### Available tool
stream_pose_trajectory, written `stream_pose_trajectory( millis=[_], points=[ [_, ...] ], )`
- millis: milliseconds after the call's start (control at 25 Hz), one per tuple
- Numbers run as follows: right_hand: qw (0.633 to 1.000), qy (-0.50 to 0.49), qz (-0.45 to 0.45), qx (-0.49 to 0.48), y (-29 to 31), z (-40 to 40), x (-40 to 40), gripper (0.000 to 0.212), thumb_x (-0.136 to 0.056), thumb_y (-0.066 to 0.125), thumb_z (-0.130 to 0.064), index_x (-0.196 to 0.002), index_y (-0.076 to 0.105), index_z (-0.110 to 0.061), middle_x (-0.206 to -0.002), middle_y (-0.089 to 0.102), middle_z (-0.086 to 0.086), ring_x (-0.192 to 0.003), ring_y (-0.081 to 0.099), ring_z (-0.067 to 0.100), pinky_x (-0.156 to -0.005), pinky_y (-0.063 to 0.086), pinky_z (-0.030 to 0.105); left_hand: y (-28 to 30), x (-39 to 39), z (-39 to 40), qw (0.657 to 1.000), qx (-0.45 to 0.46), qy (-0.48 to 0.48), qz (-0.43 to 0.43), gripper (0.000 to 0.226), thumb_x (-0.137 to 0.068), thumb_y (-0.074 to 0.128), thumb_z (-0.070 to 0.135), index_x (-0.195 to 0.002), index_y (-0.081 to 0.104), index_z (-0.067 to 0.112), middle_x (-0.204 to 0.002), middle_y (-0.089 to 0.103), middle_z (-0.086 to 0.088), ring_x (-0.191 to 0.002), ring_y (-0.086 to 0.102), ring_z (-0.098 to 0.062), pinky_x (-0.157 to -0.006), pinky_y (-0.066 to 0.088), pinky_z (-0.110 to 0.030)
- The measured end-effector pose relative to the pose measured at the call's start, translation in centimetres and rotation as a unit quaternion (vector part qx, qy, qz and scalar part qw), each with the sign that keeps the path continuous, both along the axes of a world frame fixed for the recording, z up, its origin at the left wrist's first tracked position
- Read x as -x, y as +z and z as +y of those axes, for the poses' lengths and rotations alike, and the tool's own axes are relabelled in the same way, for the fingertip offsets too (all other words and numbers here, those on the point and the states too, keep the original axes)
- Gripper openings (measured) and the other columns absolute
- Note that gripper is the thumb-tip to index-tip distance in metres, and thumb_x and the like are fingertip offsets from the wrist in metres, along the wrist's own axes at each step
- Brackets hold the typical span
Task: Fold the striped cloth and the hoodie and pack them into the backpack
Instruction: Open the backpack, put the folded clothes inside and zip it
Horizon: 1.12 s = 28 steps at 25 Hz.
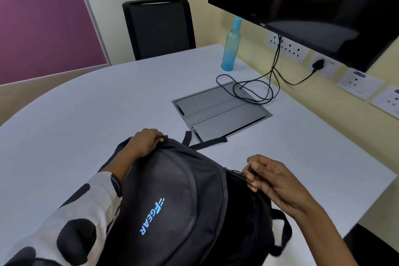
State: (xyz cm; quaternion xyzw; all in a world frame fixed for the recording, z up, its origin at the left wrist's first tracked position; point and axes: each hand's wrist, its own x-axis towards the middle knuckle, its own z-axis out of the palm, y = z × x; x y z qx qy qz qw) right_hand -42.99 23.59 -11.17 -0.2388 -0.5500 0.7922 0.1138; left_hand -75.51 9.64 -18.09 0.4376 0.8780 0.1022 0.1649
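Note:
A black backpack point(181, 201) with a blue logo lies on the white table point(86, 119) right in front of me. My left hand point(144, 140) grips the top of the backpack at its far edge. My right hand point(272, 177) pinches the zipper pull point(250, 167) on the backpack's right side, where the main zipper meets its end. Neither the striped cloth nor the hoodie shows anywhere in view; the inside of the backpack is hidden.
A grey cable hatch point(222, 110) is set into the table beyond the backpack, with black cables point(257, 90) looping over it. A blue water bottle point(231, 47) stands near the wall. A black chair point(159, 28) is at the far side, a dark monitor point(313, 0) on the right wall.

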Motion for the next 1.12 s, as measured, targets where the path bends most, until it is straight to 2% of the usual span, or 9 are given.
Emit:
stream_pose_trajectory(
  millis=[160,200,280,400,480,720,920,1000,1120],
  points=[
    [0.998,-0.026,0.050,0.013,0.4,-0.2,0.9,0.019,-0.079,0.062,-0.022,-0.085,0.056,-0.005,-0.072,0.058,0.012,-0.062,0.054,0.018,-0.060,0.051,0.027,1.0,-2.0,0.7,0.993,0.099,-0.008,0.059,0.033,-0.099,0.038,0.021,-0.128,0.052,0.019,-0.134,0.051,-0.005,-0.118,0.046,-0.028,-0.093,0.040,-0.039],
    [0.996,-0.044,0.068,0.024,0.6,-0.2,1.8,0.020,-0.077,0.063,-0.022,-0.086,0.057,-0.005,-0.071,0.059,0.011,-0.062,0.055,0.017,-0.061,0.052,0.027,1.8,-3.4,1.3,0.994,0.059,-0.048,0.073,0.035,-0.099,0.037,0.021,-0.132,0.049,0.021,-0.137,0.048,-0.002,-0.120,0.044,-0.029,-0.094,0.040,-0.041],
    [0.992,-0.074,0.094,0.034,1.1,-0.3,3.7,0.019,-0.079,0.062,-0.020,-0.088,0.056,-0.005,-0.070,0.061,0.009,-0.062,0.057,0.016,-0.061,0.053,0.026,4.2,-6.9,2.8,0.981,-0.073,-0.179,0.009,0.040,-0.097,0.041,0.013,-0.134,0.049,0.026,-0.139,0.048,0.003,-0.122,0.045,-0.024,-0.100,0.037,-0.036],
    [0.990,-0.086,0.114,0.016,2.1,-0.4,5.4,0.010,-0.086,0.054,-0.014,-0.088,0.055,-0.004,-0.068,0.061,0.009,-0.059,0.056,0.016,-0.059,0.052,0.025,7.1,-10.8,4.6,0.952,-0.062,-0.291,-0.067,0.034,-0.093,0.047,0.003,-0.122,0.061,0.015,-0.125,0.062,-0.003,-0.113,0.053,-0.020,-0.094,0.033,-0.023],
    [0.989,-0.093,0.118,0.009,2.3,-0.5,5.6,0.010,-0.086,0.054,-0.014,-0.087,0.056,-0.004,-0.067,0.060,0.009,-0.059,0.053,0.016,-0.057,0.050,0.025,7.8,-10.8,5.2,0.962,-0.061,-0.263,-0.049,0.028,-0.093,0.049,0.005,-0.115,0.066,0.012,-0.116,0.067,-0.006,-0.108,0.057,-0.024,-0.092,0.036,-0.027],
    [0.989,-0.087,0.117,-0.001,2.4,-1.2,3.7,0.012,-0.085,0.056,-0.015,-0.086,0.055,-0.002,-0.063,0.054,0.007,-0.056,0.048,0.015,-0.053,0.046,0.023,8.5,-9.4,4.8,0.976,-0.146,-0.153,0.043,0.033,-0.091,0.043,-0.001,-0.109,0.068,0.012,-0.116,0.067,-0.006,-0.109,0.057,-0.026,-0.086,0.037,-0.028],
    [0.994,-0.061,0.087,0.000,1.4,-2.5,1.8,0.014,-0.085,0.057,-0.015,-0.085,0.055,-0.001,-0.067,0.054,0.009,-0.058,0.050,0.015,-0.057,0.048,0.024,7.9,-8.2,4.7,0.986,-0.147,-0.058,0.057,0.035,-0.089,0.042,-0.002,-0.108,0.067,0.013,-0.114,0.067,-0.007,-0.107,0.058,-0.028,-0.086,0.040,-0.029],
    [0.991,-0.088,0.102,0.008,1.4,-2.1,2.1,0.012,-0.086,0.056,-0.015,-0.085,0.056,-0.003,-0.069,0.056,0.009,-0.060,0.053,0.016,-0.060,0.050,0.024,7.7,-9.3,4.5,0.986,-0.134,-0.078,0.058,0.041,-0.086,0.042,-0.005,-0.114,0.065,0.016,-0.117,0.065,-0.007,-0.108,0.057,-0.027,-0.087,0.040,-0.030],
    [0.984,-0.113,0.131,0.030,1.9,-1.6,3.4,0.011,-0.087,0.055,-0.014,-0.085,0.056,-0.004,-0.069,0.056,0.008,-0.063,0.055,0.017,-0.065,0.053,0.024,7.8,-11.5,3.9,0.964,-0.126,-0.232,0.029,0.051,-0.089,0.041,-0.004,-0.129,0.056,0.023,-0.134,0.054,-0.002,-0.115,0.053,-0.021,-0.090,0.038,-0.027]
  ],
)
